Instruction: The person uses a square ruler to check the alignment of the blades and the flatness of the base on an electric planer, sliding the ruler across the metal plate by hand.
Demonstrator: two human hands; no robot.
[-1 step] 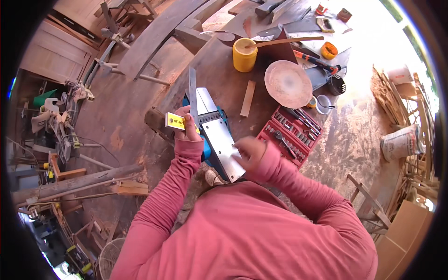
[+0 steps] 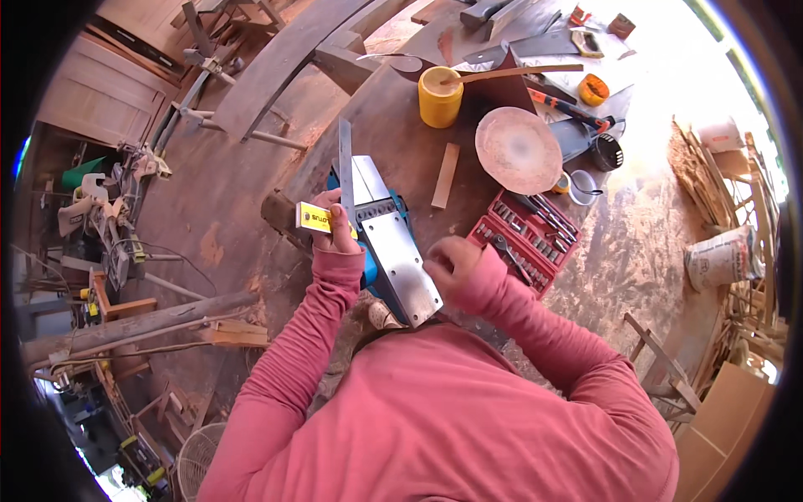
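Observation:
My left hand (image 2: 336,230) grips a try square by its stock (image 2: 314,217), which carries a yellow label. The square's metal blade (image 2: 345,159) points away from me, across the left edge of an upturned electric planer. The planer's blue body shows at its sides, and its silvery sole (image 2: 400,255) faces up, with a dark cutter drum (image 2: 376,209) partway along. My right hand (image 2: 453,263) is just right of the sole, fingers curled inward. Whether anything is pinched in them is hidden.
A red socket set case (image 2: 548,280) lies open to the right. Beyond it are a round dusty disc (image 2: 519,151), a yellow tub (image 2: 440,105) with a stick across it, and a handsaw (image 2: 544,48). A thin wooden strip (image 2: 446,176) lies on the worktop.
My right hand, blurred before over the sole's right edge, has shifted slightly to the right and curled its fingers. The left hand and square stay put.

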